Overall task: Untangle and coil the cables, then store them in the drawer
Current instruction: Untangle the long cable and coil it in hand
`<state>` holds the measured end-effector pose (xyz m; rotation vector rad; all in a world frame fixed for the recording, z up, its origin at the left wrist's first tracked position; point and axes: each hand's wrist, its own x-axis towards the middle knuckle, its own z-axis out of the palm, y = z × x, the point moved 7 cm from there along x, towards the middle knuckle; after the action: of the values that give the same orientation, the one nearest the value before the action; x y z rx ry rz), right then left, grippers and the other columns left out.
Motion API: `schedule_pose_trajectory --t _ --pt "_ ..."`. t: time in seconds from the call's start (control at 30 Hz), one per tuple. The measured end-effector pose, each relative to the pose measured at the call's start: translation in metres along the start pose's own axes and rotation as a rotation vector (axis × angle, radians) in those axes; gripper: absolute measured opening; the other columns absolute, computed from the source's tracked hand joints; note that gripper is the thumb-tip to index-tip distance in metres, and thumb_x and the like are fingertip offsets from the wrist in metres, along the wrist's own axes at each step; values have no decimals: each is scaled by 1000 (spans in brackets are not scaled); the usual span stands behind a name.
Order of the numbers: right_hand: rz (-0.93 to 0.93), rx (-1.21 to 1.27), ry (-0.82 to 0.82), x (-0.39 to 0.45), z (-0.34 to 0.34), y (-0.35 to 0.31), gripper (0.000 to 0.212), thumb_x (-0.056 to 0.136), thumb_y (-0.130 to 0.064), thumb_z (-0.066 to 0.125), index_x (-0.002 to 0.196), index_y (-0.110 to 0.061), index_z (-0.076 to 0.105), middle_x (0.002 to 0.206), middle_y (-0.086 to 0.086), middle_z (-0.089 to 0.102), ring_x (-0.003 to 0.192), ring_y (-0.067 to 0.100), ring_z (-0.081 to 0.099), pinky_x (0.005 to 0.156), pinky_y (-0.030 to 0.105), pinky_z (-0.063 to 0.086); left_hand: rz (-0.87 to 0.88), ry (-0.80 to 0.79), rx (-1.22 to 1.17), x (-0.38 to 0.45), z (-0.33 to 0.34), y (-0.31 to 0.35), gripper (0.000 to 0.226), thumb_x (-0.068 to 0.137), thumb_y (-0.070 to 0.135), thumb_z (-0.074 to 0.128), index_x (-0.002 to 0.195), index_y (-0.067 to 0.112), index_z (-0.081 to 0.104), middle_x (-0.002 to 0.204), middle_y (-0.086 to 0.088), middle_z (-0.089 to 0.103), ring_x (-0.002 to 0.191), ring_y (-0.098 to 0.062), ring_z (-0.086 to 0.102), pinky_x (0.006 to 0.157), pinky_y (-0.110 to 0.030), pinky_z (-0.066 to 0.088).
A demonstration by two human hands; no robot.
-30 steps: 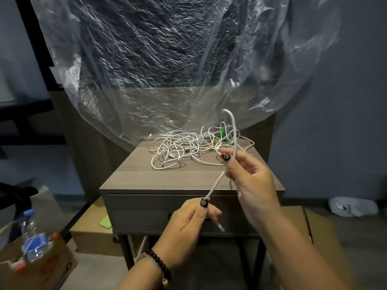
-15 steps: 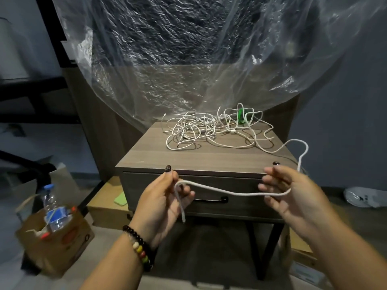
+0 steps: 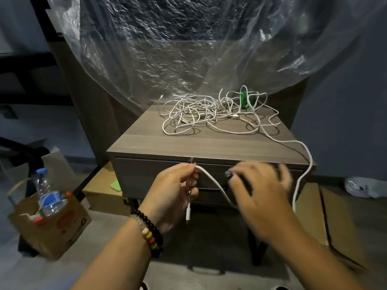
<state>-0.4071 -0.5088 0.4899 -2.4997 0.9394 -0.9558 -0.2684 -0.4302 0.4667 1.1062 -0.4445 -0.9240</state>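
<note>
The left hand (image 3: 173, 191) grips a white cable (image 3: 211, 181) near its end, fingers curled round it, the plug (image 3: 188, 215) dangling below at six o'clock. The right hand (image 3: 259, 195) is blurred, and whether its fingers hold the cable I cannot tell. From there the cable loops out at three o'clock and climbs to the tangle of cables (image 3: 209, 111) at twelve o'clock on the nightstand (image 3: 150, 141), above the closed drawer (image 3: 136, 174).
</note>
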Motion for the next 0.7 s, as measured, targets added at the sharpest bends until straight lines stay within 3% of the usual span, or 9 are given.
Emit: schedule_pose_trajectory --t 0.03,0.1,0.17,0.23,0.37,0.47,0.6,0.7 --pt "-15 67 -114 -3 11 -7 43 88 -55 24 84 -33 60 90 -19 59 91 -1 51 108 38 25 -6 8 -42 1 -1 -2 25 97 9 43 78 5 59 63 0 47 51 -5 38 47 -17 30" --pt "52 319 -298 -9 25 -14 46 95 -51 32 79 -22 64 71 -9 65 71 6 59 81 38 49 -39 49 -175 5 -6 -5 26 99 15 41 80 6 56 60 1 48 49 -4 39 45 -15 35" --pt "120 637 -423 -13 29 -25 31 97 -36 44 87 -19 68 68 1 66 56 14 61 59 34 51 -67 92 -315 8 -13 -6 25 99 21 43 83 7 56 58 0 54 48 -4 48 46 -15 44" --pt "83 720 -448 -13 29 -31 21 98 -24 48 91 -21 68 60 2 60 43 11 52 46 22 42 -100 112 -403 10 -16 -5 24 98 25 45 87 7 57 68 -7 65 53 -7 58 50 -18 51" --pt "145 794 -272 6 21 -14 23 97 -10 50 89 -16 70 50 -3 49 42 3 40 44 14 32 -154 -21 -541 12 1 12 29 100 26 38 80 10 50 107 -23 69 84 -25 73 69 -34 61" --pt "319 869 -253 20 20 0 24 98 -11 49 88 -12 71 50 -2 47 42 6 38 40 15 30 -158 -182 -506 12 18 27 24 95 25 36 79 11 48 116 -25 65 106 -31 66 89 -45 51" --pt "415 819 -312 30 27 6 25 97 -13 50 84 -12 72 50 -5 48 42 6 40 39 17 31 -120 -312 -440 16 21 34 16 88 23 40 91 13 52 124 -20 63 116 -32 60 101 -52 43" --pt "445 799 -395 19 38 6 27 97 -20 49 83 -18 72 52 -5 50 44 4 43 41 16 34 -83 -354 -431 17 17 27 15 86 11 49 97 11 59 121 -21 64 115 -35 61 99 -55 41"
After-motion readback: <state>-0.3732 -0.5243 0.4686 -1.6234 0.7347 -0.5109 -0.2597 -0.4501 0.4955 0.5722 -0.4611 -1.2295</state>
